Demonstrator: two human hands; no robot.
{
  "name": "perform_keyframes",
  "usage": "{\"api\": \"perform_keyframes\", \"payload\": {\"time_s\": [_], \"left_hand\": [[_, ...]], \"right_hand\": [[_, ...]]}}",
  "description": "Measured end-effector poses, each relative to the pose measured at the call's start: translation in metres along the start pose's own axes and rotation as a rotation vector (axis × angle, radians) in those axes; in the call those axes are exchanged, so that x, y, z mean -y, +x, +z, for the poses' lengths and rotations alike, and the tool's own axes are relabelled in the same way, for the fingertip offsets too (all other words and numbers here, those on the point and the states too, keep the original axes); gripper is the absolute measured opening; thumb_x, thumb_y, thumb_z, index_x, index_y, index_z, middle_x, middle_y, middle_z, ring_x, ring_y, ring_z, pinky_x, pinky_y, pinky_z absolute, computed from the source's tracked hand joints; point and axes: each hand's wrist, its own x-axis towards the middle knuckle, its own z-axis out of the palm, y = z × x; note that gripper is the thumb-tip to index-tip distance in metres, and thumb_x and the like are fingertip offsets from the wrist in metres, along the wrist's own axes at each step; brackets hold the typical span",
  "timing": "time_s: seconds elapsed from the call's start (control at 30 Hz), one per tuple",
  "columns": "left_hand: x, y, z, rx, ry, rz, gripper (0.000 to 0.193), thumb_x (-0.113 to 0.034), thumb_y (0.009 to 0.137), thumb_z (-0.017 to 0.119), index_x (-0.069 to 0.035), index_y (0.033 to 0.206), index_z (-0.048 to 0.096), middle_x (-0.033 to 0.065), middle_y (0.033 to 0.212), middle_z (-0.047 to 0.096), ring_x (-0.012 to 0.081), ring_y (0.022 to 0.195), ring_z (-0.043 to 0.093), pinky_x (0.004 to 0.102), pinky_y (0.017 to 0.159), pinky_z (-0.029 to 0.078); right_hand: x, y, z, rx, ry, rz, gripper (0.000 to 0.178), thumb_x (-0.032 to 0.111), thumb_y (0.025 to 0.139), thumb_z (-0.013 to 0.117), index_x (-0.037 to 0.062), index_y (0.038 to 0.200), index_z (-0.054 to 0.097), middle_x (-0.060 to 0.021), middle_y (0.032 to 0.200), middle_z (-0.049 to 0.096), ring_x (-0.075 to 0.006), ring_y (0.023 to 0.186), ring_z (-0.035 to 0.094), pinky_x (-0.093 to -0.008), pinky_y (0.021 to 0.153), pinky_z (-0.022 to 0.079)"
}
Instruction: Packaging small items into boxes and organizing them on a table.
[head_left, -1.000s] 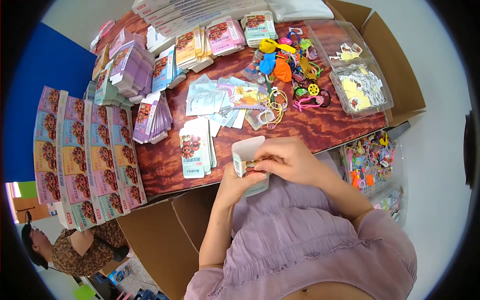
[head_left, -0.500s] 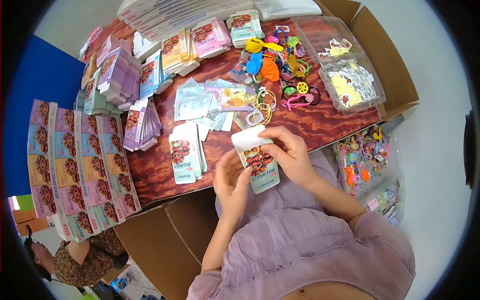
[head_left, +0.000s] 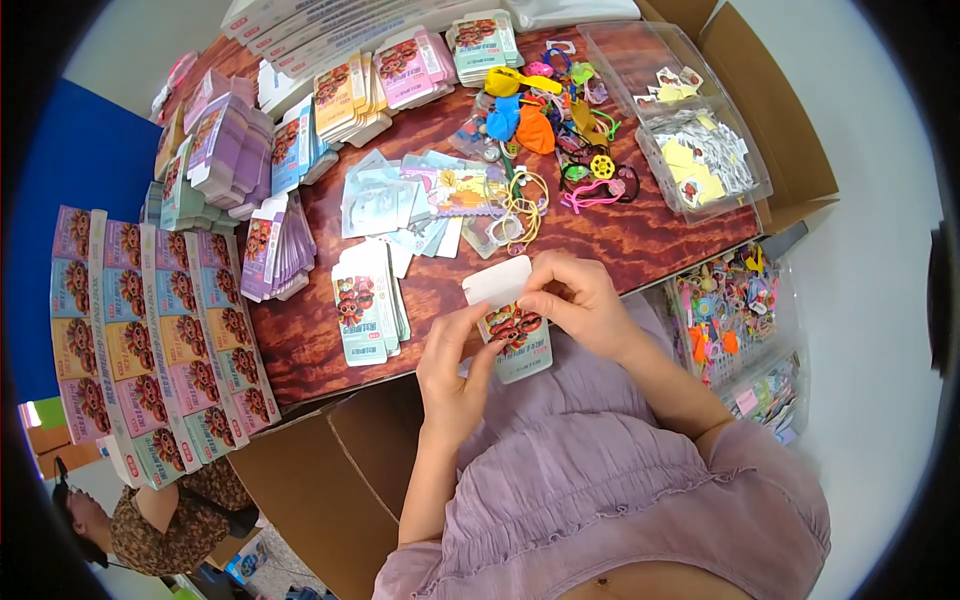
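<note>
Between my two hands is a small flat cardboard box (head_left: 523, 350), pale green with a red cartoon print, its white top flap standing up. My left hand (head_left: 455, 365) grips its left edge, thumb across the printed front. At the upper right, my right hand (head_left: 580, 305) pinches the box near the base of the flap. Whether anything small sits between those fingertips, I cannot tell. A stack of similar pale green boxes (head_left: 362, 305) lies on the table to the left. Just beyond the held box are yellow elastic loops (head_left: 530, 215) and pale blue sachets (head_left: 375, 200).
Colourful balloons and hair ties (head_left: 530, 125) are heaped farther back. A clear tray (head_left: 765, 195) holds stickers and packets at the right. Stacks of purple boxes (head_left: 270, 245) and display cartons (head_left: 160, 340) line the left. Below the right edge sits a bin of trinkets (head_left: 725, 310). Another person (head_left: 170, 520) is at lower left.
My left hand has shifted up the box toward the flap. The flap stands more upright, and my right fingers have drawn together at its base. The view has shifted slightly.
</note>
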Motion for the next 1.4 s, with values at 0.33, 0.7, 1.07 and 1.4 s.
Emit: {"api": "perform_keyframes", "payload": {"time_s": [0.33, 0.7, 1.07, 1.4], "left_hand": [[-0.001, 0.001, 0.001, 0.013, -0.42, -0.319, 0.056, 0.008, 0.084, 0.07, -0.002, 0.132, 0.043, 0.0112, 0.108, 0.062, 0.0183, 0.093, 0.068, 0.0301, 0.08, 0.057], [0.0, 0.001, 0.001, 0.123, -0.372, -0.327, 0.066, 0.013, 0.083, 0.067, -0.004, 0.14, 0.037, 0.0143, 0.113, 0.061, 0.0187, 0.095, 0.066, 0.0297, 0.078, 0.056], [0.007, 0.007, -0.006, 0.2, -0.397, -0.334, 0.05, 0.007, 0.09, 0.062, -0.001, 0.138, 0.049, 0.0099, 0.113, 0.062, 0.0161, 0.1, 0.065, 0.0279, 0.082, 0.054], [0.03, 0.025, -0.003, -0.212, -0.362, -0.096, 0.093, -0.001, 0.074, 0.081, 0.002, 0.149, 0.027, 0.0177, 0.15, 0.039, 0.026, 0.133, 0.047, 0.0387, 0.107, 0.044]], "right_hand": [[0.002, -0.001, -0.003, 0.155, -0.017, -0.024, 0.012, 0.001, 0.09, 0.065, -0.0017, 0.101, 0.064, -0.0089, 0.106, 0.067, -0.011, 0.098, 0.061, -0.0276, 0.081, 0.049], [0.004, 0.001, 0.002, 0.005, 0.058, 0.233, 0.005, 0.003, 0.088, 0.07, -0.0016, 0.089, 0.07, -0.0049, 0.087, 0.071, -0.0083, 0.077, 0.065, -0.0245, 0.068, 0.052], [-0.005, -0.003, -0.009, 0.18, -0.298, -0.153, 0.021, 0.004, 0.086, 0.068, -0.0021, 0.106, 0.07, -0.0135, 0.106, 0.071, -0.0236, 0.096, 0.07, -0.0326, 0.08, 0.055], [-0.017, 0.044, 0.036, 0.193, 0.622, 0.5, 0.024, 0.016, 0.097, 0.063, 0.0021, 0.116, 0.059, -0.0078, 0.103, 0.066, -0.0145, 0.089, 0.068, -0.0279, 0.062, 0.058]]}}
